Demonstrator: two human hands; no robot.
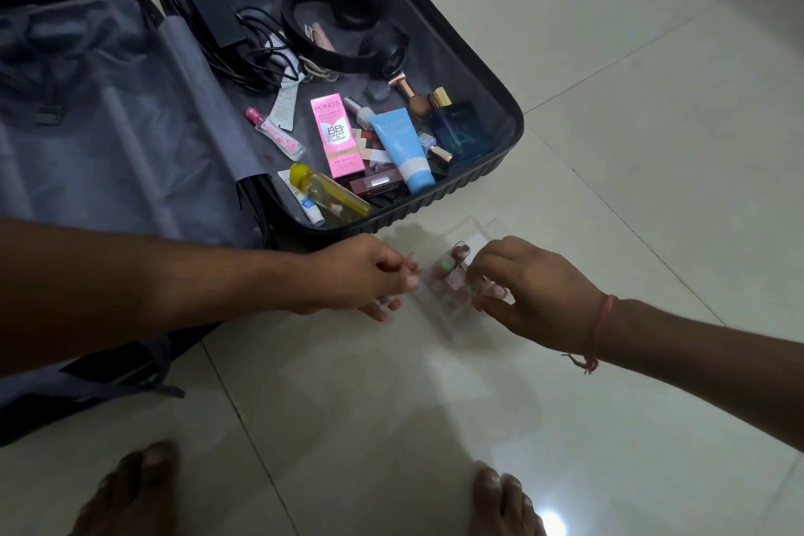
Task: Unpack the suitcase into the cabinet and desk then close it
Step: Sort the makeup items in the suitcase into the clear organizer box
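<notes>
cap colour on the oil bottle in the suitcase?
Yellow cap on the oil bottle; head view, the only one.

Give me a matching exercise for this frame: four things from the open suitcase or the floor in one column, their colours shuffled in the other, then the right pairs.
Things:
1. headphones
2. BB cream box
3. squeeze tube
4. small bottle near the hinge

Colours:
A. yellow
B. light blue
C. black
D. pink

Pairs: 1-C, 2-D, 3-B, 4-A

All four lie in the right half of the suitcase.
</notes>
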